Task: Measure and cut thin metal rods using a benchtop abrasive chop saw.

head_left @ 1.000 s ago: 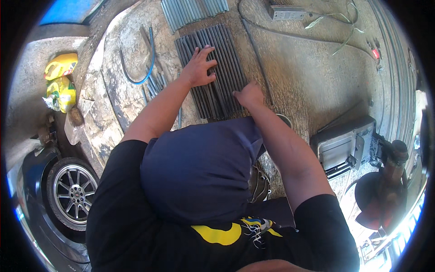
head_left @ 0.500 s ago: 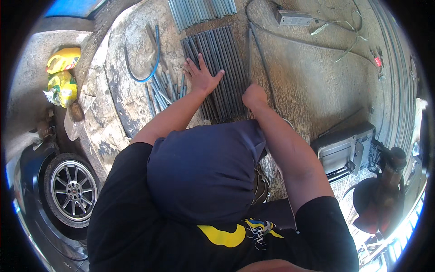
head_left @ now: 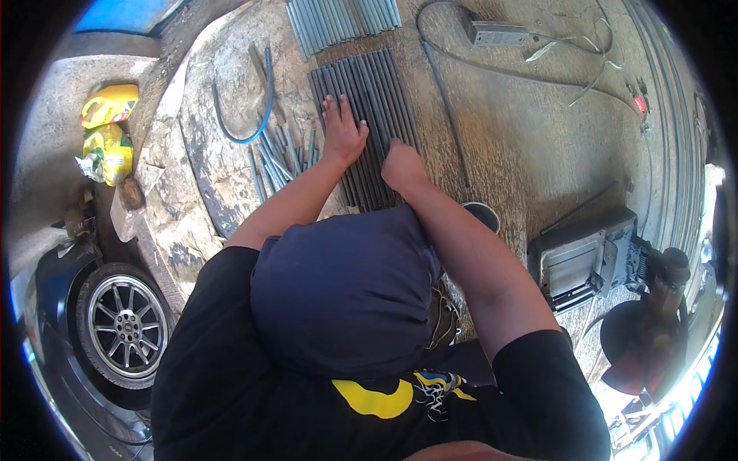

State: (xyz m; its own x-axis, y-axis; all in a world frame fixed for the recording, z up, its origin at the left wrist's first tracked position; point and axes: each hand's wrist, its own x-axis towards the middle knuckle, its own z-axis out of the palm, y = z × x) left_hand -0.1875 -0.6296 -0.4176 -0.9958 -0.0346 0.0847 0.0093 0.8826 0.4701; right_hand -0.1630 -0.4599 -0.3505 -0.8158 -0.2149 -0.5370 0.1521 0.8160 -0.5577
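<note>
A row of dark metal rods (head_left: pixel 367 84) lies side by side on the worn wooden tabletop in front of me. My left hand (head_left: pixel 344 138) rests flat on the row's left part, fingers stretched out. Over the right part, my right hand (head_left: pixel 402 165) is closed, apparently around one of the rods, whose lower end its fist hides. One loose dark rod (head_left: pixel 446 107) lies apart to the right of the row. Left of my left hand is a scattered heap of short rods (head_left: pixel 277 157), with a bent blue tube (head_left: pixel 261 131) beside it.
Lighter grey rods (head_left: pixel 342 23) lie beyond the dark row. A power strip (head_left: pixel 498 34) with a cable sits at the far right. A round container (head_left: pixel 483 215) shows beside my right forearm. Nearer right stands a cut-off machine (head_left: pixel 588 257). Yellow packages (head_left: pixel 108 131) and a wheel (head_left: pixel 125 326) are at the left.
My right hand has moved left onto the row, bringing a rod from the right side to its edge. My left hand has shifted slightly nearer me, its fingers drawn closer together.
</note>
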